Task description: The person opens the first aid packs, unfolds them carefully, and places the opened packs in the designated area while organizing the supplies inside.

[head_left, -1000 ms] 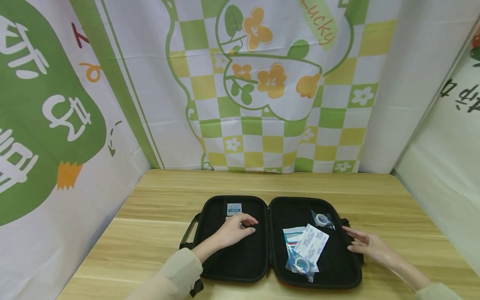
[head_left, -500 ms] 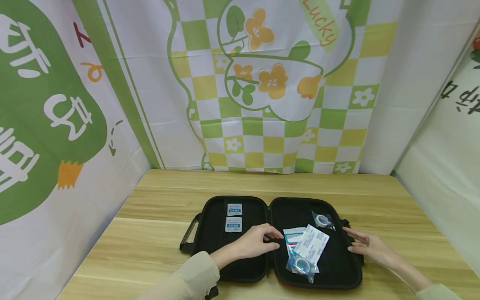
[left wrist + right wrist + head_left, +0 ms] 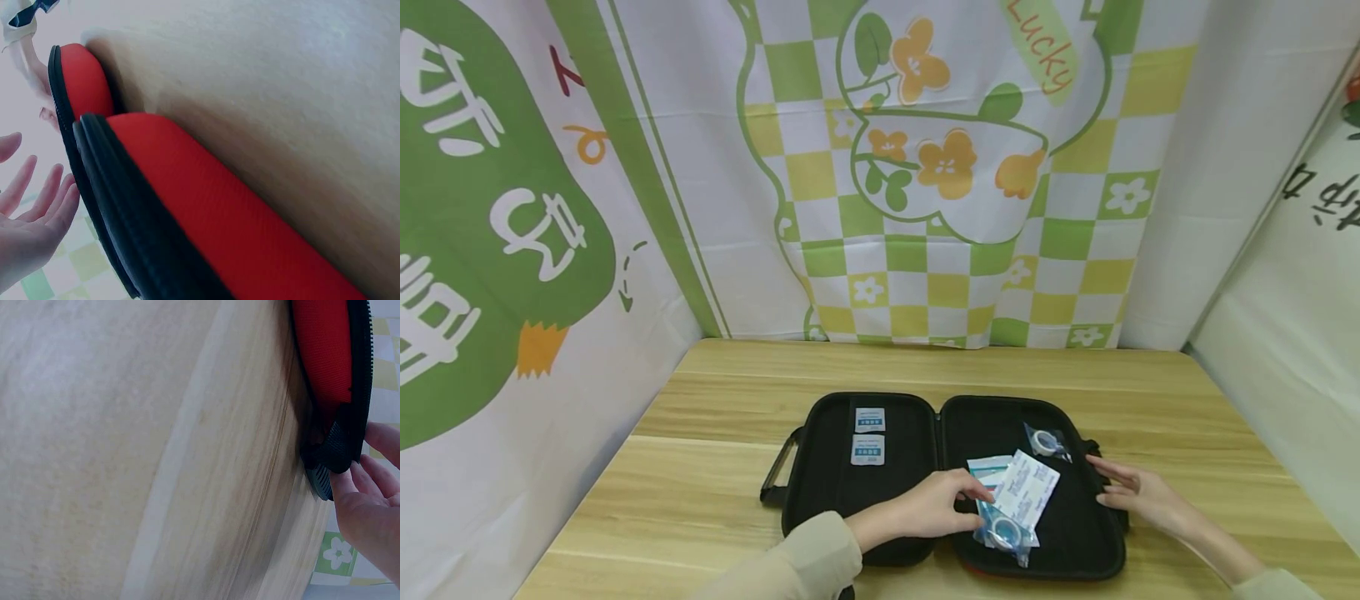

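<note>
A zippered case [image 3: 917, 533], black inside and red outside, lies unfolded on the wooden table. My left hand [image 3: 931, 507] hovers over its right half, fingers loosely bent, at the edge of a small pile. That pile has a white printed packet [image 3: 1028, 492], a teal-and-white packet [image 3: 987, 468] partly beneath it, and a tape roll in a clear bluish bag [image 3: 1006, 533]. In the left wrist view the left hand [image 3: 34, 219] shows spread fingers with nothing between them. My right hand [image 3: 1142, 496] grips the case's right edge; the right wrist view shows its fingers [image 3: 381, 478] at the zippered rim.
Two small white-and-blue sachets [image 3: 868, 435] sit in the case's left half. Another bagged tape roll [image 3: 1047, 442] lies at the upper right inside. A carry handle [image 3: 780, 467] sticks out on the left. Patterned curtains [image 3: 925, 275] hang behind the table [image 3: 715, 417].
My left hand has moved right, from the left half's sachets across the hinge to the packet pile, uncovering the second sachet. The right hand has stayed at the case's edge.
</note>
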Demonstrator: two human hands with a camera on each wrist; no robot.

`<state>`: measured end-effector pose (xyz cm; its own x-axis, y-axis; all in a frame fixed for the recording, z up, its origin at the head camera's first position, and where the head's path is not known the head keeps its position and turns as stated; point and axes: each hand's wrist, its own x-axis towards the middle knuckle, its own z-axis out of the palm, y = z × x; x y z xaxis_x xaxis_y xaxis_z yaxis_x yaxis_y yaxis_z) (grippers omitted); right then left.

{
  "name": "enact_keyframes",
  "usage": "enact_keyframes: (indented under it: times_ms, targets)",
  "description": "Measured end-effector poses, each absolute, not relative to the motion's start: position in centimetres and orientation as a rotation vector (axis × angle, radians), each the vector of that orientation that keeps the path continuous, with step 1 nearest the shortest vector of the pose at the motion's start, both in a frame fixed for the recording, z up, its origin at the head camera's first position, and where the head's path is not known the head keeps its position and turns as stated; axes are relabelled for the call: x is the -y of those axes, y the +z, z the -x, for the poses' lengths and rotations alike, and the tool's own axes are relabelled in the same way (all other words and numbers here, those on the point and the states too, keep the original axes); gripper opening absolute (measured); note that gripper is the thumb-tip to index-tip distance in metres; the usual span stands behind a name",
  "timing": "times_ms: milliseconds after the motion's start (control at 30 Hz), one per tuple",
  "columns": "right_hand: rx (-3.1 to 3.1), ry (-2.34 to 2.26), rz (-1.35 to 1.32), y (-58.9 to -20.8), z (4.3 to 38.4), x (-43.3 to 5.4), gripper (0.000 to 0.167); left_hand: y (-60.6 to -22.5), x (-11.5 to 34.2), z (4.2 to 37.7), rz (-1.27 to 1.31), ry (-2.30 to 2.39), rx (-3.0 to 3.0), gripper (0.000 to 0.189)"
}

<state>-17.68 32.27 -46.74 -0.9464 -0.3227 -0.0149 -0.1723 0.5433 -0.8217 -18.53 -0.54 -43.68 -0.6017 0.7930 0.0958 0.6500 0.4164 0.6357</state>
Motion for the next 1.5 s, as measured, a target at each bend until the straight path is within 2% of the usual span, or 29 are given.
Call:
enact_keyframes:
  times_ms: [533,800,1100,1500]
  targets:
    - [-2.546,-1.527,0.456,-47.1,17.7,-32.6,0.054,-44.7,-0.9,18.0,-1.313,0.701,-2.482,0.033]
    - [-2.580,-1.513,0.445,-47.0,17.6,-32.4,0.053,-45.3,-1.1,18.0,-1.358,0.628,-2.513,0.032]
    - [-2.493,-1.644,0.593,-47.0,17.6,-32.4,0.048,-45.7,-1.6,18.2,-1.380,0.567,-2.542,0.030]
    - [-2.553,-1.567,0.481,-47.2,17.6,-32.5,0.051,-45.7,-1.8,17.8,-1.308,0.572,-2.596,0.031]
